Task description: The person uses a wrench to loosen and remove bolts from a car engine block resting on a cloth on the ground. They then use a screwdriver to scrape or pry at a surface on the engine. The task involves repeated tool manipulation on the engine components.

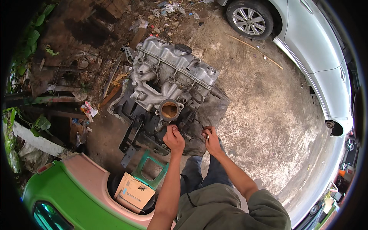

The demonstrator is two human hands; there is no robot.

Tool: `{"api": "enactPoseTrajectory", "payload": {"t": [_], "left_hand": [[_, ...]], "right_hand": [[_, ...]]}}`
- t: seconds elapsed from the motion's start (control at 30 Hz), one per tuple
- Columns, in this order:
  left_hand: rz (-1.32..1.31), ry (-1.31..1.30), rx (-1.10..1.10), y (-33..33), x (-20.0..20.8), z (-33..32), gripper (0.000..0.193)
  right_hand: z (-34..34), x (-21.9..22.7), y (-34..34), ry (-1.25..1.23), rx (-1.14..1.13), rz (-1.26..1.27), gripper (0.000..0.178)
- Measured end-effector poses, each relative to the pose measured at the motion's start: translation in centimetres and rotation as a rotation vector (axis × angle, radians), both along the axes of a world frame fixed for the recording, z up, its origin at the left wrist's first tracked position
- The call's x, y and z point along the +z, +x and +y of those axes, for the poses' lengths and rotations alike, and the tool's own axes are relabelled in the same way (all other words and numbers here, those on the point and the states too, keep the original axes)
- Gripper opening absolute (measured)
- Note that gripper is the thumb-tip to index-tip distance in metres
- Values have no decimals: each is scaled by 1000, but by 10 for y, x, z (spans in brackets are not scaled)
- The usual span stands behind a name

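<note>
A grey metal car engine (174, 65) stands in front of me, its valve cover topped by a black filler cap (183, 48). The intake manifold (147, 97) faces my side, and its round flanged opening (169, 110) is brown inside. Just below that opening my left hand (174, 140) is closed against the lower front of the engine; whatever its fingers grip is hidden. To its right, by the engine's lower right side, my right hand (211, 142) has its fingers pinched together. What lies between them is too small to name. Dark metal brackets (132, 134) sit left of my hands.
A silver car (318, 46) is parked at the right, and a thin stick (255, 50) lies on the concrete. A green plastic stool (161, 177) and a tan box (134, 193) are at lower left, beside a green and pink car body (76, 191). Litter (170, 8) lies behind the engine.
</note>
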State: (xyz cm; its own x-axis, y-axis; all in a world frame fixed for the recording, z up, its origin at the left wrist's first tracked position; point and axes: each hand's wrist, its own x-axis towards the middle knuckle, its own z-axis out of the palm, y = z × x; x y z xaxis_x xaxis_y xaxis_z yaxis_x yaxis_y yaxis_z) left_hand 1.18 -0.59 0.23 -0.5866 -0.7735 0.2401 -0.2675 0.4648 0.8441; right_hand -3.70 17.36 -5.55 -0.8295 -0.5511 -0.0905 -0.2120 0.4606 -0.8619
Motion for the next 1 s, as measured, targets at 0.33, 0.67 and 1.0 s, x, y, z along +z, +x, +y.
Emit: {"api": "enactPoseTrajectory", "payload": {"t": [0.33, 0.67, 1.0], "left_hand": [[-35, -43, 2, -2, 4, -1, 30], [29, -96, 15, -5, 3, -1, 28], [-14, -60, 9, -3, 4, 0, 27]], "right_hand": [[-22, -70, -60, -558, -714, -880, 26], [-35, -80, -79, -446, -713, -1271, 26], [-32, -65, -79, -517, -643, -1168, 25]]}}
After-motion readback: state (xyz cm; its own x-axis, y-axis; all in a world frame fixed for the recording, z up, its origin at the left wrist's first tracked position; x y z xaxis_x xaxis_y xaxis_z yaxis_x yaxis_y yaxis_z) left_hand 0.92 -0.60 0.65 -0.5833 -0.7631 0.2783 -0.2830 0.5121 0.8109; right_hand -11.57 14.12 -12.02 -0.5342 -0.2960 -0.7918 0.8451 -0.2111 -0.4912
